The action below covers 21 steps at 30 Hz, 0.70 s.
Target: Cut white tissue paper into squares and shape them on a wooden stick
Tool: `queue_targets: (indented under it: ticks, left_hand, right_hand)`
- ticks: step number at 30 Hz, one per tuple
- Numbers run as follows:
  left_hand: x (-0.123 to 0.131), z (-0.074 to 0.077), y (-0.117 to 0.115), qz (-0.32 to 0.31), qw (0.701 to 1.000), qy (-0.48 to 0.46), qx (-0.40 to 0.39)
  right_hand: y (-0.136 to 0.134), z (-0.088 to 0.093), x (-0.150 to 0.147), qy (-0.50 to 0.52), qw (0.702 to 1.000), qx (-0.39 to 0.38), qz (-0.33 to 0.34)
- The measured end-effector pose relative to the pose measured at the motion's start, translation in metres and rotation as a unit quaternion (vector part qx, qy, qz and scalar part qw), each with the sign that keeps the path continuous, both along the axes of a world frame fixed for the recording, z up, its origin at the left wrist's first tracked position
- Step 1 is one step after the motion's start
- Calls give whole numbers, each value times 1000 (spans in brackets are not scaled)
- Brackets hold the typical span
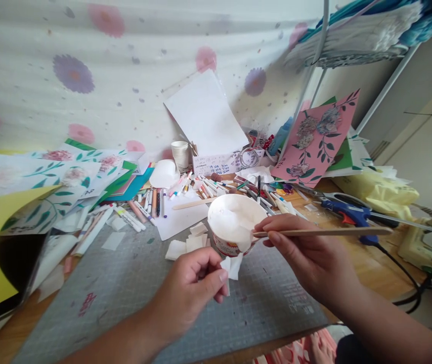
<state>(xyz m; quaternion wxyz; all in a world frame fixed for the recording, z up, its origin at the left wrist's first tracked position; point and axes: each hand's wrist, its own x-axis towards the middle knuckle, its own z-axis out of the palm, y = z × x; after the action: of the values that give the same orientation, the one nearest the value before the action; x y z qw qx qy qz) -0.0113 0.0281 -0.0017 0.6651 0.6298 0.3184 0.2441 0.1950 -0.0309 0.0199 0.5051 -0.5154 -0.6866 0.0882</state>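
Working through the head camera above a crowded craft table, I am pinching a small white paper piece (234, 267) between the thumb and curled fingers of the left hand (197, 278), just in front of a printed paper tub (220, 243). The right hand (307, 253) is grasping a flat wooden stick (330, 232) between thumb and fingers, its long end pointing right and its working end sitting by the tub's near rim, where a white blob is showing.

I am reading the step in hand as loading the stick with white paste (231, 215) for the paper; the next move, in my judgement, is calling for a steady pinch and a light, level stick, since a heavy dab could be dripping or soaking the piece.

The tub is standing upright on the gray cutting mat (125, 303), holding the paste, though its depth is escaping me. Loose paper squares (189, 245) are lying beside it at left. Farther back, a stack of paper cups (180, 154) is standing near the scattered markers (136, 217); I am seeing nothing of the cups' insides.
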Motion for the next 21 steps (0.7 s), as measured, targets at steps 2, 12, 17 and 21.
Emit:
queue_targets:
  ticks: [2,12,17,21]
  left_hand:
    - [0,0,0,6,1000,-8,1]
    - [-4,-6,3,34,995,-77,58]
    - [-4,-9,1,34,991,-127,3]
    - [-3,-11,1,5,987,-156,-40]
  right_hand:
    - [5,-2,3,2,1000,0,-19]
    - [25,-3,12,-69,996,50,-39]
    - [0,10,-4,-14,996,86,-8]
    - [-21,6,-30,170,969,-89,158]
